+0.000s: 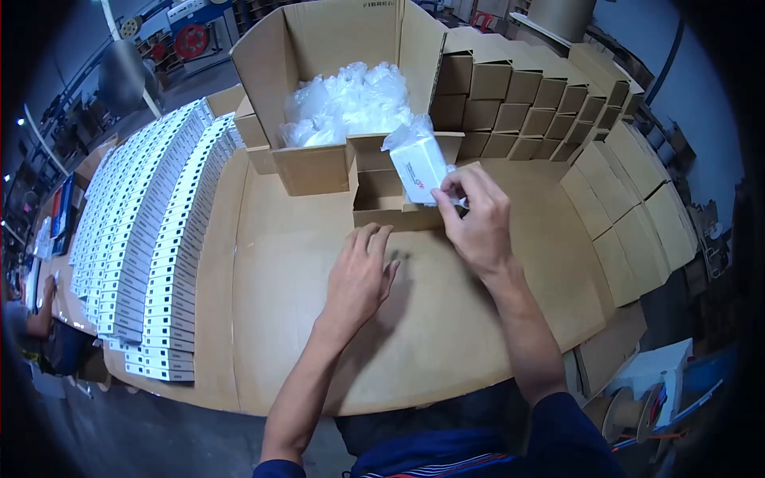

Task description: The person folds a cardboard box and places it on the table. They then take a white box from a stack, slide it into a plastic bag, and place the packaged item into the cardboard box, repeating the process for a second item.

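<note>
My right hand (478, 215) pinches a white packet in a clear plastic bag (419, 169) by its lower right corner. The packet tilts over a small open cardboard box (378, 217), whose left part looks empty inside. My left hand (362, 267) is just in front of that box, fingers apart and holding nothing; its fingertips are near the front wall. Behind, a large open carton (311, 171) holds a heap of clear plastic-wrapped items (351, 99).
Long rows of white boxes (159, 231) line the left side. Brown cartons (494, 84) are stacked at the back right, and more (637, 207) stand on the right. Another person's arm (41, 315) shows at the far left. A wire spool (625, 414) sits lower right.
</note>
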The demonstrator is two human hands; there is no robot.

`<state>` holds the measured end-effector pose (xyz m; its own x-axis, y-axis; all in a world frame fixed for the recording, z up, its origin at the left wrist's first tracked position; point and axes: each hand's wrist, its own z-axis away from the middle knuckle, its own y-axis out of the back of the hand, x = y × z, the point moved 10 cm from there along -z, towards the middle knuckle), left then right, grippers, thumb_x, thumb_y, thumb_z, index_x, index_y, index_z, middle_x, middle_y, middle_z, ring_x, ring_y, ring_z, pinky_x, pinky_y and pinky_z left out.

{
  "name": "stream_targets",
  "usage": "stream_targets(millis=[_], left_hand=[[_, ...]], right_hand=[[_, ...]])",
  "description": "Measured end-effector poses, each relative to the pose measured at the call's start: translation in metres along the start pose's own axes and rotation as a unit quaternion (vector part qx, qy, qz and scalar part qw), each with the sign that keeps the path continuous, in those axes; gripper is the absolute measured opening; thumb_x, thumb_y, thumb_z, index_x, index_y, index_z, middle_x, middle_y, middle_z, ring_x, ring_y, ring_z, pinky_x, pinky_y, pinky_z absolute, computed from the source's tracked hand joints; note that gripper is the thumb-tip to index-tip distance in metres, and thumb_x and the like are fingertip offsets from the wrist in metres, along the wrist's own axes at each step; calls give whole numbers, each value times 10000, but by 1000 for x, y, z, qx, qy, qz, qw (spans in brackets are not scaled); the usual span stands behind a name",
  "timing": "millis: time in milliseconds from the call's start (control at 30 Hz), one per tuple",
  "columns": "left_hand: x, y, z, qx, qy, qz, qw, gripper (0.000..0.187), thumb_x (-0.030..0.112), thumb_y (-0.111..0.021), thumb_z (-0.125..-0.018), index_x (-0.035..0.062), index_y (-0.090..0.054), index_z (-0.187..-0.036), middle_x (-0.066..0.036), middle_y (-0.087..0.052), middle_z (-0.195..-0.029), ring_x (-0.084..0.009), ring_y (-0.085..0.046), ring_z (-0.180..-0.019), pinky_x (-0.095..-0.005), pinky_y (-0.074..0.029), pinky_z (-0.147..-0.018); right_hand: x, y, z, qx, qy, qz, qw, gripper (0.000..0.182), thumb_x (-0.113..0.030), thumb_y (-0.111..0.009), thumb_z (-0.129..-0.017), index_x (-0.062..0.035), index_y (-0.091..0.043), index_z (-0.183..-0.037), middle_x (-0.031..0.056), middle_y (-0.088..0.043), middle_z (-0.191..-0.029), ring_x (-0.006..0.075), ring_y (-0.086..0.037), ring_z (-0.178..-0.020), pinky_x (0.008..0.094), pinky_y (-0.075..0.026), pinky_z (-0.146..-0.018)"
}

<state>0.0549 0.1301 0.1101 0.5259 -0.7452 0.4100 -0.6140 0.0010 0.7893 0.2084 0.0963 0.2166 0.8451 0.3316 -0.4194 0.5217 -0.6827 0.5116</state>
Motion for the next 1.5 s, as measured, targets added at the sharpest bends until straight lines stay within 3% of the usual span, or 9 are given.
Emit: stream_targets(millis=[300, 533, 733, 767, 1000, 1033, 1133, 1300, 1500], left_hand=[[-33, -43, -26, -61, -26, -211, 975, 745, 261, -742, -877, -9, -418, -1491, -157, -465, -1492, -343, -425, -1415, -527, -336, -1188], [-31, -45, -16, -33, -37, -273, 961, 716, 271, -677, -884, -11, -445, -1500, -140, -481, -1495, -320, -440, -1420, -498, -384, -1154], [-33, -42, -18, -44, -29, -235, 971, 755, 281, -691, -852, 5, -450, -1512, -139, -489, -1485, -321, -443, -1419, -508, -447, -1094], [-33, -43, -17, -48, -27, -232, 971, 766, 283, -696, -848, 7, -446, -1517, -139, -488, -1487, -320, -439, -1422, -512, -443, -1099], [-41, -15, -6, -73, -60, -61, 994, 731, 299, -690, -915, 44, -409, -1539, -163, -425, -1549, -341, -373, -1471, -528, -398, -1152], [-45, 8, -6, -26, -68, -38, 997, 599, 242, -698, -920, 57, -502, -1455, -169, -479, -1493, -357, -442, -1414, -506, -422, -1128], [-100, 69, 0, 78, -10, 31, 996, 462, 169, -709, -902, 65, -582, -1334, -178, -553, -1397, -385, -536, -1308, -488, -458, -1079], [-234, 142, -7, 217, 135, 29, 966, 271, 39, -625, -907, 5, -620, -1177, -216, -619, -1198, -425, -626, -1062, -479, -508, -933], [-360, 134, -69, 215, 144, -30, 966, 276, 13, -527, -948, -5, -610, -1210, -221, -602, -1245, -408, -597, -1161, -450, -492, -1009]], right_hand=[[33, -62, -4, -56, -11, 100, 993, 176, -17, -760, -826, 10, -630, -942, 182, -628, -910, 391, -638, -839, 480, -507, -758], [66, -98, 6, -120, -100, 155, 976, 154, 4, -742, -809, 44, -652, -927, 247, -636, -916, 441, -656, -855, 510, -533, -762], [90, -121, 12, -132, -152, 240, 950, 125, -25, -786, -762, 48, -709, -829, 255, -667, -890, 443, -674, -821, 501, -548, -760], [90, -125, 13, -142, -148, 251, 946, 77, -20, -691, -777, 55, -706, -768, 282, -659, -887, 453, -684, -830, 520, -565, -741], [80, -115, 17, -180, -154, 224, 945, 177, -100, -718, -859, 64, -740, -794, 278, -656, -981, 443, -647, -958, 513, -536, -843], [78, -116, 15, -226, -161, 233, 932, 171, -122, -717, -872, 40, -752, -912, 252, -653, -1053, 420, -625, -1010, 505, -517, -883], [20, -105, -10, -117, -69, 265, 954, 207, -108, -712, -873, 6, -729, -1045, 212, -633, -1119, 397, -608, -1036, 482, -501, -916], [-94, -206, -47, -164, 57, -30, 984, 334, -12, -710, -822, 5, -659, -1152, 192, -611, -1201, 387, -595, -1129, 457, -493, -991], [-130, -341, -106, -175, 191, 43, 965, 571, -55, -628, -873, 134, -449, -1380, 350, -442, -1434, 492, -414, -1385, 526, -347, -1162]])
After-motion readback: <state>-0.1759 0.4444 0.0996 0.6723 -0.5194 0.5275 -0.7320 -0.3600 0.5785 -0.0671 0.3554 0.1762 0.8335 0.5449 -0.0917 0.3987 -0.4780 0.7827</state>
